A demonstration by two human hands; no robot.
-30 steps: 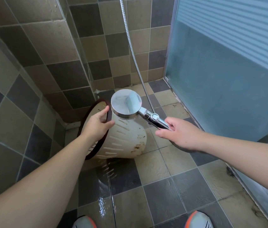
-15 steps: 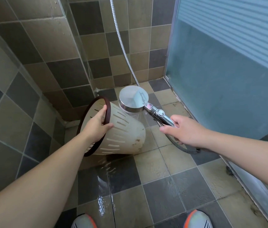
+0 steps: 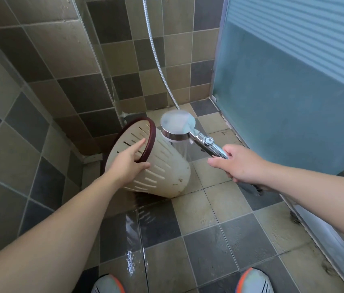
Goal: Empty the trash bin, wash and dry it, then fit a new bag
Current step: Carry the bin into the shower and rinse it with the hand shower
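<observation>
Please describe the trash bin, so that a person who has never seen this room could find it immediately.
Look at the tiled shower floor, near the corner where the brown tiled walls meet. There a cream slotted plastic bin with a dark red rim is held tilted by the left hand, beside the round chrome shower head. It is the only slotted container there.

There is only the one view, from a wide-angle camera worn on the person's head, tipped forward and steeply down into the tiled corner, so that the wall lines bow toward the frame's edges. Both forearms run in from the lower corners to the middle, where the left hand (image 3: 127, 166) and right hand (image 3: 240, 163) sit close beneath the lens, and the shoes (image 3: 254, 281) just show at the bottom edge. The frosted glass door (image 3: 293, 92) fills the upper right of the frame.
</observation>
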